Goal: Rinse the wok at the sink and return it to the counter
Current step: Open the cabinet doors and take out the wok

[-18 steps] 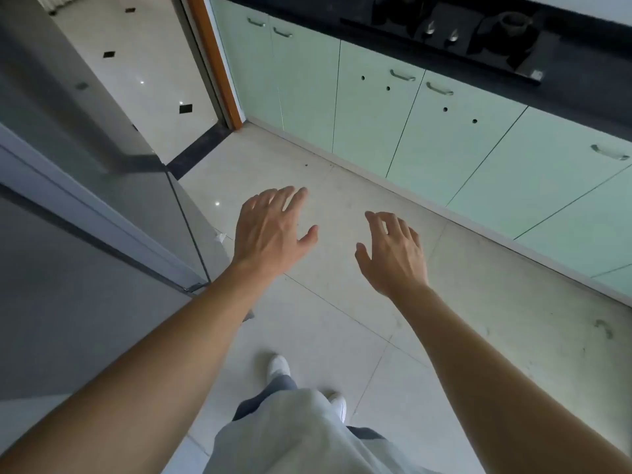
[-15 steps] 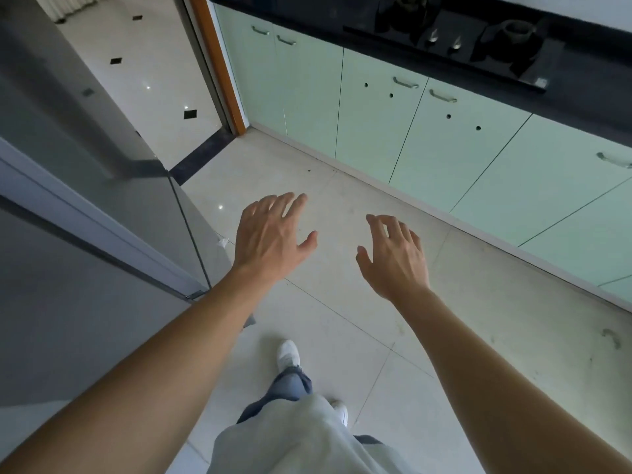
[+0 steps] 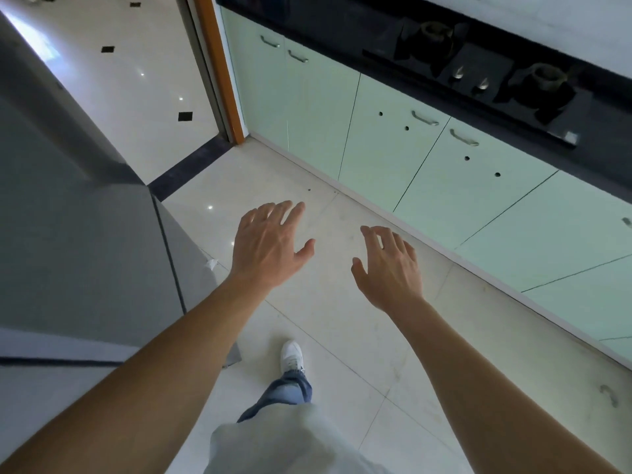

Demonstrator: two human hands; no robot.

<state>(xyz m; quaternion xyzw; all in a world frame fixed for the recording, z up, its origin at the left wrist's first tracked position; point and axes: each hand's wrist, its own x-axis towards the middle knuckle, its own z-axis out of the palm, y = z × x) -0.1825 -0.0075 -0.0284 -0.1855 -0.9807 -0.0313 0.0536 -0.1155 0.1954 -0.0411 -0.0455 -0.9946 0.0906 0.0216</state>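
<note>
No wok and no sink show in this view. My left hand (image 3: 268, 244) is stretched out in front of me above the floor tiles, palm down, fingers spread and holding nothing. My right hand (image 3: 390, 268) hovers beside it, also palm down with loose fingers and nothing in it. The black counter (image 3: 342, 32) runs along the upper right, well beyond both hands. A black gas stove (image 3: 478, 80) with two burners is set into it.
Pale green cabinet doors (image 3: 386, 138) line the wall under the counter. A grey refrigerator (image 3: 85, 234) stands close on my left. A doorway with an orange frame (image 3: 219, 66) opens at the upper left. My white shoe (image 3: 291, 355) is on the cream floor.
The view has shifted forward along the floor, so the stove and cabinets sit lower and nearer in the frame. My foot has stepped ahead. Both hands stay out in front, unchanged.
</note>
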